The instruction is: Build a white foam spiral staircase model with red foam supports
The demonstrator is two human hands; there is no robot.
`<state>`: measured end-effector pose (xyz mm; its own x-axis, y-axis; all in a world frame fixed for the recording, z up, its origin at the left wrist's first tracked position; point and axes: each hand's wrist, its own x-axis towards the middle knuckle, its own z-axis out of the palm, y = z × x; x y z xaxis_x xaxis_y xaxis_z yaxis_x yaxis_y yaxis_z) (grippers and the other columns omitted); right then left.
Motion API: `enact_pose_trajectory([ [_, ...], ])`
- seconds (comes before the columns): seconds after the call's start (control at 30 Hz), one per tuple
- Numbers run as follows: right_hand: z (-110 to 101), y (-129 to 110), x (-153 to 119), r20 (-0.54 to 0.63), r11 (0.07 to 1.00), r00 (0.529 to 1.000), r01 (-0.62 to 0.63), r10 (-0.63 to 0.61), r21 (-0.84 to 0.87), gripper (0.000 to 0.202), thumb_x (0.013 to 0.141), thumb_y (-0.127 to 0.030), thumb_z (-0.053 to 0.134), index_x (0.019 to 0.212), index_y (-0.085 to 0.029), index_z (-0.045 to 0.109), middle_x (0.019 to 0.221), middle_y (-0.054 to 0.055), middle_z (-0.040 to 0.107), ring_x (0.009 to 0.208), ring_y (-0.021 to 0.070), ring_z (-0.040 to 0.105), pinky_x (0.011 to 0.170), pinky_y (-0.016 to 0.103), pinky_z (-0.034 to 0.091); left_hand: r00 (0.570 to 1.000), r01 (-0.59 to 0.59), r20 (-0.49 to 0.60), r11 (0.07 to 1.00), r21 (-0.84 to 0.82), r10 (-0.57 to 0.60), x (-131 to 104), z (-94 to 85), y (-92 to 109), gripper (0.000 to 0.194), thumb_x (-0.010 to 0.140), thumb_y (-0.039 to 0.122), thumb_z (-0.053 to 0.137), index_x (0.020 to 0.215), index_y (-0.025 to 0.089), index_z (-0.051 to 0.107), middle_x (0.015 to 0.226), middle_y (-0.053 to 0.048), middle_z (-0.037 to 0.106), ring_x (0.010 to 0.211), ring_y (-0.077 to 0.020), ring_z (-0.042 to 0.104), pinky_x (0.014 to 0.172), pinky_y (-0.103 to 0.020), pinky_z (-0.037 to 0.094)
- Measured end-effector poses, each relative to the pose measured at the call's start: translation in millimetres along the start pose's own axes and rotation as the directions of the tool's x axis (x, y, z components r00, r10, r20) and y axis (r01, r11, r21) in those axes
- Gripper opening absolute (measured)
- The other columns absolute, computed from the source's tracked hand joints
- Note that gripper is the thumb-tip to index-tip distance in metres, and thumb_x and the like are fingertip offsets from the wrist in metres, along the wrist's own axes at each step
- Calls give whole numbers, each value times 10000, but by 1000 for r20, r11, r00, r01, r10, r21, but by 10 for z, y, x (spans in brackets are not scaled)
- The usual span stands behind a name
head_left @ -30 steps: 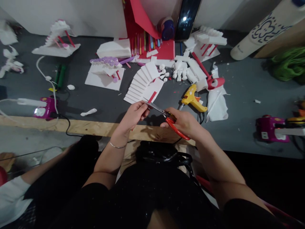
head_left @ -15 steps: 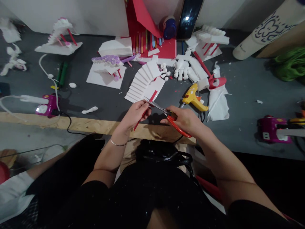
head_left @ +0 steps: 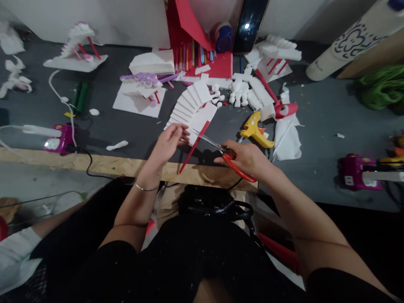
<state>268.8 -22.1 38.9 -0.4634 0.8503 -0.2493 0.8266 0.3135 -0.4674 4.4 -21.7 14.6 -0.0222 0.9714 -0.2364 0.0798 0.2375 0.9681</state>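
My left hand (head_left: 172, 142) is open with its fingers a little apart, beside a fan-shaped stack of white foam steps (head_left: 186, 103) on a white base. A narrow red strip (head_left: 192, 152) slants from the table's front edge toward that base, just right of my left hand and apart from it. My right hand (head_left: 244, 156) grips scissors (head_left: 233, 164) with red handles. Their blades point up and left, crossing above the strip as seen from here; whether they touch it I cannot tell. A yellow glue gun (head_left: 256, 131) lies beyond my right hand.
Behind stand a purple-topped foam model (head_left: 142, 86), a white model (head_left: 277, 52) and coloured pens (head_left: 189, 59). Red-handled scissors (head_left: 285, 110) lie at right. Purple power sockets (head_left: 63, 139) are at left, with another purple socket (head_left: 355, 171) at right. A bottle (head_left: 347, 46) leans back right.
My left hand has let go of the red strip and moved left, its fingers opening. The scissors stay in my right hand, nearly in place.
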Motion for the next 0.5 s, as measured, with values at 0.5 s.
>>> enact_pose_trajectory([
  [0.5, -75, -66, 59, 138, 964, 990, 22, 15, -263, 542, 990, -701, 469, 1176, -242, 690, 844, 92, 786, 737, 251, 717, 618, 300, 338, 887, -277, 459, 852, 444, 49, 611, 33, 353, 247, 835, 404, 728, 828, 186, 844, 758, -53, 753, 702, -148, 595, 669, -295, 397],
])
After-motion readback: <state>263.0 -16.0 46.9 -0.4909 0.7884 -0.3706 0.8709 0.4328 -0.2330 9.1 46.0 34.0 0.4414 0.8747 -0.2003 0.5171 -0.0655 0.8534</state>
